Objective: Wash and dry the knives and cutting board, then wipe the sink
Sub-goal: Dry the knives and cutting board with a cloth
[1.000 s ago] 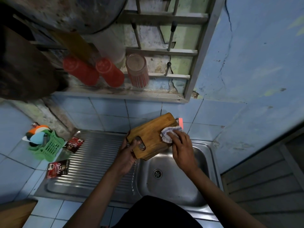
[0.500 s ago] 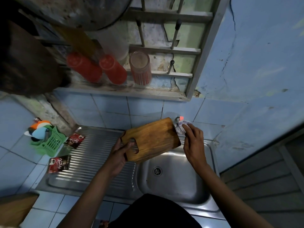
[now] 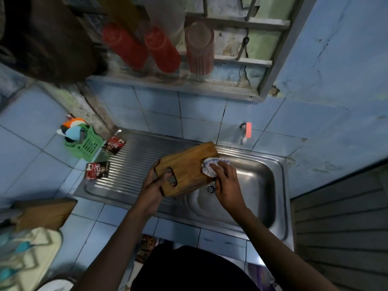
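Left hand (image 3: pixel 152 185) grips handle end of rounded wooden board (image 3: pixel 186 168), tilted over ribbed steel sink (image 3: pixel 279 175); right hand (image 3: pixel 225 183) presses crumpled checked cloth (image 3: pixel 210 168) onto board's smooth face

The left hand (image 3: pixel 151 186) grips the handle end of a wooden cutting board (image 3: pixel 186 169), thumb by the handle slot, holding it tilted over the steel sink (image 3: pixel 270 185), while the right hand (image 3: pixel 225 185) presses a checked cloth (image 3: pixel 210 166) against the board's face. On the tiles left of the ribbed drainboard (image 3: pixel 130 164) stand a green basket (image 3: pixel 87 143) and two dark red sachets (image 3: pixel 97 170); red cups (image 3: pixel 123 46) hang on the rack above
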